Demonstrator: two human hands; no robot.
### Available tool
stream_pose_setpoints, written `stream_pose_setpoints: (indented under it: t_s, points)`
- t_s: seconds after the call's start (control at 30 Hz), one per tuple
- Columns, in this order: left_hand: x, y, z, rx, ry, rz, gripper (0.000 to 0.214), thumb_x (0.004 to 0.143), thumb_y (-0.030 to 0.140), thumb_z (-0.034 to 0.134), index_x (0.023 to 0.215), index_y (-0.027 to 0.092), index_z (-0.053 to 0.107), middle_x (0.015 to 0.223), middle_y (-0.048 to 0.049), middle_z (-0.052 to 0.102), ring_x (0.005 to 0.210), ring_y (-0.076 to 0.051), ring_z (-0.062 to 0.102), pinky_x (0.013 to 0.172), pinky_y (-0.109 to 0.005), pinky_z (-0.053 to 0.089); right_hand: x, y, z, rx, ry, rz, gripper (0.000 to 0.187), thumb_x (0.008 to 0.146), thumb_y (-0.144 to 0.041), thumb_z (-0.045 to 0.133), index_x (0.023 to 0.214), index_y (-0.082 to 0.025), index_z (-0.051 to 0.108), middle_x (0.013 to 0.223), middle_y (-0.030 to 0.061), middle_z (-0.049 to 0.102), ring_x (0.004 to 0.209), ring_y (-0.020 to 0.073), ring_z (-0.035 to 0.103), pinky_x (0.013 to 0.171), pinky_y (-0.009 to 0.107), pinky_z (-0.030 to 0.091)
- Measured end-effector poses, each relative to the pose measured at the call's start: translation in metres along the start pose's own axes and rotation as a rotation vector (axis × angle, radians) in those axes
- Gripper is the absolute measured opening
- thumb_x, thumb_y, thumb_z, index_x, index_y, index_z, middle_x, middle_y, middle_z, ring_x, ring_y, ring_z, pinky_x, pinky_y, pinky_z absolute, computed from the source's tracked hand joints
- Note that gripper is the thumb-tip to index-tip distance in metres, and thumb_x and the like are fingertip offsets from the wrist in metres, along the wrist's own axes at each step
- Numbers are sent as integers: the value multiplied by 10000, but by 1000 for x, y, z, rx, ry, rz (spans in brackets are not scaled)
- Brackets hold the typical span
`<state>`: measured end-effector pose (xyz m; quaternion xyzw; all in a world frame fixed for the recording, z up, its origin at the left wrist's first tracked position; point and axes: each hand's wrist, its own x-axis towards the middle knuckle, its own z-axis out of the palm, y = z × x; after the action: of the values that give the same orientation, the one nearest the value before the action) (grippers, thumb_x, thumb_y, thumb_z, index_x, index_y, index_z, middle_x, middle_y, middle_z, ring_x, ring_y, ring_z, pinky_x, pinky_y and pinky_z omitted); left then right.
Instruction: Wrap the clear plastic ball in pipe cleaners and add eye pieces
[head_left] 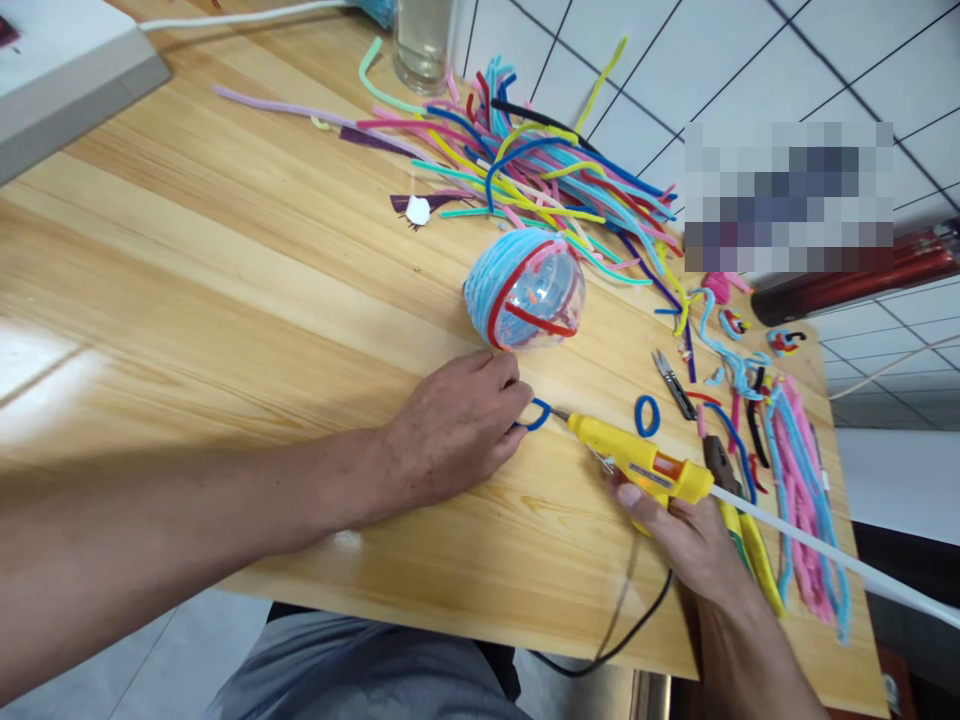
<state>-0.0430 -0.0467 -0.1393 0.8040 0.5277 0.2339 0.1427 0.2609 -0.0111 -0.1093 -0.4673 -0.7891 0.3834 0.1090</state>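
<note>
My left hand (469,415) is closed, its fingers pinching a small blue pipe-cleaner ring (538,414) just above the table. In my right hand (675,530) is a yellow hot glue gun (637,460), its nozzle at the ring's edge, touching or nearly so. A long white glue stick (825,550) sticks out of the gun's back. Beyond my left hand sits a clear ball (562,285), partly wrapped in light blue pipe cleaner (487,285) with red strips. A second blue ring (647,415) lies flat to the right of the nozzle.
Many coloured pipe cleaners (540,165) are heaped at the back. Thread snips (673,384), pliers (724,465) and a pink and blue bundle (806,500) lie on the right. A glass of liquid (421,50) stands behind. The gun's black cord (630,640) hangs over the front edge.
</note>
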Motion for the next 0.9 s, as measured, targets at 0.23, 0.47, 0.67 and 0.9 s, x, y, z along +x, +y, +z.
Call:
stream_pose_setpoints:
  t_s: [0.23, 0.47, 0.67, 0.9]
  points:
    - [0, 0, 2, -7, 6, -1, 106, 953, 236, 631, 965, 146, 687, 1039, -113, 663, 1000, -253, 635, 910, -398, 554, 2, -5, 1, 0, 20, -4, 261, 950, -424, 649, 1019, -225, 804, 846, 43, 784, 768, 242, 727, 711, 324, 612]
    - [0, 0, 0, -12, 1, -2, 100, 952, 235, 638, 967, 148, 686, 1030, -106, 660, 991, -246, 630, 906, -387, 549, 2, -5, 0, 20, 12, 4, 299, 965, -442, 645, 1110, -239, 810, 951, 56, 808, 852, 254, 750, 813, 346, 624]
    - [0, 0, 1, -3, 14, -5, 87, 944, 234, 648, 960, 159, 688, 1024, -101, 657, 988, -245, 633, 899, -391, 550, 4, -8, 2, 15, 30, 15, 289, 951, -483, 649, 985, -240, 802, 856, 50, 785, 854, 267, 753, 842, 365, 631]
    - [0, -1, 2, 4, 18, 6, 99, 951, 238, 636, 950, 152, 686, 1028, -106, 664, 984, -249, 637, 903, -394, 554, 4, -8, 1, 8, 16, -1, 262, 971, -458, 628, 971, -240, 774, 864, 40, 774, 820, 241, 740, 801, 325, 620]
